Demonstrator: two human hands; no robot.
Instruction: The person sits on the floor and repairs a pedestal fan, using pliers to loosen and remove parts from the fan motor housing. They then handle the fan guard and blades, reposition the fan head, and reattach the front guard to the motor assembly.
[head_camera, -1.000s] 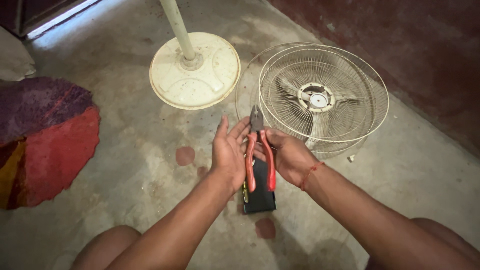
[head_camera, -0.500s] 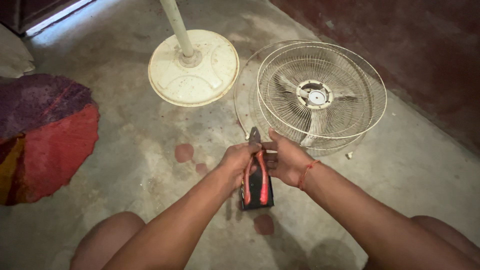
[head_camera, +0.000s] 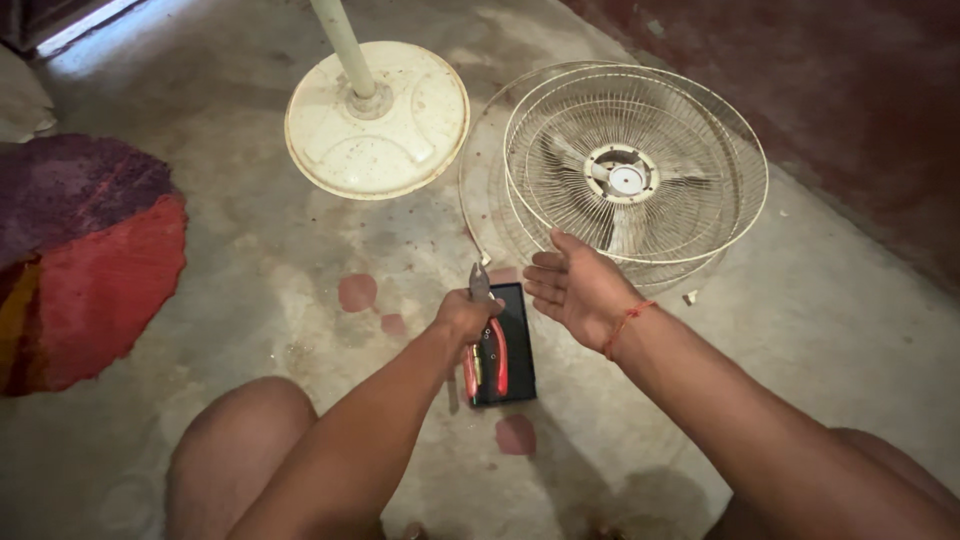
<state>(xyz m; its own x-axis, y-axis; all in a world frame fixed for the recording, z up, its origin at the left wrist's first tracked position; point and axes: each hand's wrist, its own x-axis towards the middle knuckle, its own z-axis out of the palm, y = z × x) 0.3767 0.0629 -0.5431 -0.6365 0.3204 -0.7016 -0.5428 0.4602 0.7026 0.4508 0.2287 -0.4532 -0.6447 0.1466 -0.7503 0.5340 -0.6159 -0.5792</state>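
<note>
At the centre of the frame, a person seated on a concrete floor (head_camera: 250, 280) grips red-handled pliers (head_camera: 487, 340) in the left hand (head_camera: 462, 318), fingers curled shut near the pivot, steel nose pointing up, over a dark flat case (head_camera: 505, 345). The right hand (head_camera: 575, 290) hovers open and empty beside a wire fan guard (head_camera: 640, 170) at upper right. The pliers look rigid and weighty; the coated handles probably offer the surest hold. A cream fan base (head_camera: 378, 120) stands at upper centre.

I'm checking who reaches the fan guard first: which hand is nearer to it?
Right. The right hand is open, palm up, at the wire fan guard's near rim. The left hand is farther back, gripping red-handled pliers above a black case.
</note>
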